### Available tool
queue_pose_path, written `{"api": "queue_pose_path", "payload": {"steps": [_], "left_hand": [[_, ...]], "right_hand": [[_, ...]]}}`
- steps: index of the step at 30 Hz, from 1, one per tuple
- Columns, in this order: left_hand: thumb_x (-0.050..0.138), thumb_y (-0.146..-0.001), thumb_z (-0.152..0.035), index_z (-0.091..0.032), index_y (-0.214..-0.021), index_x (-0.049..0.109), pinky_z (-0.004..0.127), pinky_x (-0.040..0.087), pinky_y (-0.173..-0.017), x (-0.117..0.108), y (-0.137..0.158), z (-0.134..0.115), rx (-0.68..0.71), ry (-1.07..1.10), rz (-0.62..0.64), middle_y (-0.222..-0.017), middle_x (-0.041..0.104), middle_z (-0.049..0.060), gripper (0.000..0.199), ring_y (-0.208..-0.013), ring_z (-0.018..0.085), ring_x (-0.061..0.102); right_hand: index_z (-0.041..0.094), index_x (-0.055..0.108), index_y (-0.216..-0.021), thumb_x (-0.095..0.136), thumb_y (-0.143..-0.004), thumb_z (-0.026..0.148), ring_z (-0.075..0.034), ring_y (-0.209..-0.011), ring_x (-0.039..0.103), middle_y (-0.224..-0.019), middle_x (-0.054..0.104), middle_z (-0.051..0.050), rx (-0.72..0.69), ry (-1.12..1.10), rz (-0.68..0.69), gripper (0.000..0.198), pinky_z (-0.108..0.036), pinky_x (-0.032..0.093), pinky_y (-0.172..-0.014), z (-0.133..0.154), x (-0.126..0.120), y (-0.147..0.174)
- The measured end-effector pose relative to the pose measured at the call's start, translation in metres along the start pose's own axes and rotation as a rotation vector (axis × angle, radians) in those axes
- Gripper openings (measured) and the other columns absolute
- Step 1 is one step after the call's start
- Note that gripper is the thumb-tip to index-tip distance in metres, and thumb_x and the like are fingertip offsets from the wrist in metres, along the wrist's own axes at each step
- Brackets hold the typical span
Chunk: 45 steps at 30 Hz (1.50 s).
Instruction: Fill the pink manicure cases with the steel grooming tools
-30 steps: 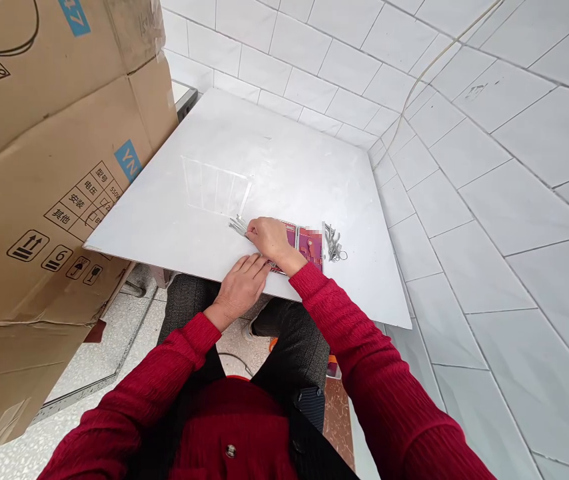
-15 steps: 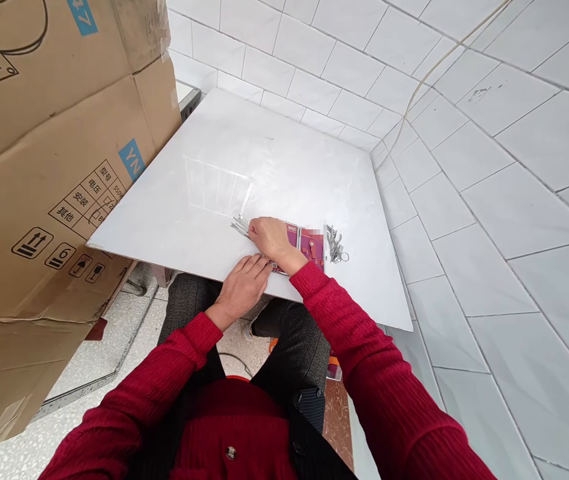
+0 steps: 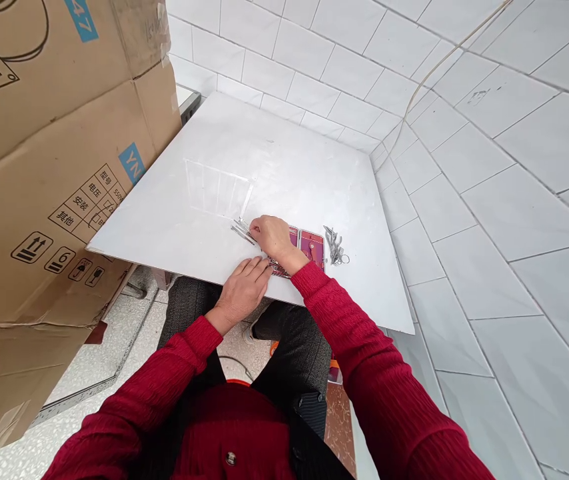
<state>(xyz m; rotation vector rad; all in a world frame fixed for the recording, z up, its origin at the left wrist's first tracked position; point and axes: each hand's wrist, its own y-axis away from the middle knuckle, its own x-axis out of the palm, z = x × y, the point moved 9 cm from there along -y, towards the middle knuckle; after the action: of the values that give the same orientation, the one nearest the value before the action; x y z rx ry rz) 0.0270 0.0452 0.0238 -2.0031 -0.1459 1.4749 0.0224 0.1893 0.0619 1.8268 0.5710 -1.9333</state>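
A manicure case (image 3: 312, 245) with a purple-red lining lies open on the white tabletop (image 3: 304, 173), partly covered by my right hand. My right hand (image 3: 270, 237) reaches across its left part, fingers pinched at the right ends of several thin metal manicure tools (image 3: 241, 230). It seems to grip one of them; the fingertips partly hide it. Lower and closer to me, my left hand (image 3: 244, 287) lies flat with fingers stretched out, their tips touching the case's near left edge. Small metal tools show in the case beside those fingertips.
Right of the case sits a small pile of metal clippers and similar tools (image 3: 334, 245). A large cardboard box (image 3: 79, 133) stands against the table's left side. Tiled walls (image 3: 454, 167) border the back and right, with a thin cable (image 3: 422, 81) running down the corner.
My right hand has shifted very slightly, still pinched at the thin tools, whose arrangement looks a little different. My left hand stays in place by the case.
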Motion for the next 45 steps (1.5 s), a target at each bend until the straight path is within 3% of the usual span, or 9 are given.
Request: {"api": "queue_pose_path", "payload": {"steps": [8, 16, 24, 30, 36, 41, 45], "left_hand": [[0.046, -0.101, -0.016, -0.013, -0.132, 0.065, 0.047, 0.045, -0.114, 0.000, 0.000, 0.000, 0.004, 0.005, 0.003, -0.140, 0.065, 0.013, 0.036, -0.132, 0.028, 0.059], [0.048, -0.101, -0.017, -0.013, -0.133, 0.065, 0.046, 0.045, -0.115, 0.001, 0.001, 0.000, -0.003, -0.004, 0.006, -0.140, 0.065, 0.013, 0.037, -0.133, 0.028, 0.059], [0.049, -0.100, -0.016, -0.014, -0.132, 0.065, 0.046, 0.047, -0.113, 0.000, 0.001, 0.000, -0.005, 0.011, -0.003, -0.138, 0.067, 0.014, 0.037, -0.132, 0.027, 0.059], [0.049, -0.100, -0.017, -0.011, -0.130, 0.066, 0.045, 0.046, -0.114, 0.000, 0.002, -0.001, 0.009, -0.027, -0.015, -0.141, 0.065, 0.013, 0.035, -0.130, 0.028, 0.060], [0.049, -0.100, -0.017, -0.013, -0.131, 0.066, 0.045, 0.046, -0.115, 0.001, 0.001, 0.000, 0.005, -0.033, -0.012, -0.141, 0.065, 0.011, 0.035, -0.131, 0.028, 0.059], [0.047, -0.100, -0.016, -0.015, -0.133, 0.064, 0.046, 0.046, -0.114, 0.000, 0.000, 0.001, 0.000, -0.001, -0.001, -0.141, 0.065, 0.012, 0.037, -0.133, 0.027, 0.058], [0.046, -0.100, -0.015, -0.014, -0.134, 0.063, 0.046, 0.045, -0.114, -0.001, -0.001, 0.000, 0.003, 0.011, 0.003, -0.141, 0.064, 0.012, 0.037, -0.134, 0.027, 0.057]], "right_hand": [[0.019, 0.077, -0.092, 0.050, -0.096, 0.018, -0.019, -0.080, 0.064, -0.094, 0.075, -0.010, -0.019, 0.016, 0.004, 0.027, -0.029, 0.031, -0.063, 0.005, 0.000, -0.003], [0.014, 0.077, -0.099, 0.047, -0.100, 0.017, -0.025, -0.094, 0.070, -0.102, 0.077, -0.015, -0.105, 0.141, 0.073, 0.030, -0.029, 0.043, -0.072, 0.021, -0.001, -0.009], [0.008, 0.074, -0.112, 0.055, -0.090, 0.005, -0.030, -0.105, 0.072, -0.110, 0.075, -0.022, -0.153, 0.244, 0.172, 0.029, -0.032, 0.052, -0.083, 0.042, -0.004, -0.021], [0.011, 0.077, -0.106, 0.062, -0.089, 0.013, -0.031, -0.103, 0.072, -0.106, 0.076, -0.021, -0.111, 0.185, 0.195, 0.023, -0.033, 0.053, -0.082, 0.036, 0.002, -0.030], [0.016, 0.073, -0.078, 0.064, -0.081, 0.010, -0.022, -0.081, 0.070, -0.085, 0.077, -0.009, -0.028, -0.138, 0.129, 0.011, -0.027, 0.047, -0.069, 0.002, 0.002, -0.032], [0.016, 0.063, -0.067, 0.062, -0.080, 0.008, -0.010, -0.053, 0.054, -0.055, 0.063, 0.001, 0.076, -0.832, 0.109, 0.015, -0.020, 0.040, -0.052, -0.034, 0.013, -0.028], [0.016, 0.060, -0.067, 0.067, -0.075, 0.008, -0.006, -0.042, 0.044, -0.051, 0.060, 0.003, 0.161, -1.237, 0.130, 0.013, -0.018, 0.033, -0.042, -0.053, 0.030, -0.018]]}}
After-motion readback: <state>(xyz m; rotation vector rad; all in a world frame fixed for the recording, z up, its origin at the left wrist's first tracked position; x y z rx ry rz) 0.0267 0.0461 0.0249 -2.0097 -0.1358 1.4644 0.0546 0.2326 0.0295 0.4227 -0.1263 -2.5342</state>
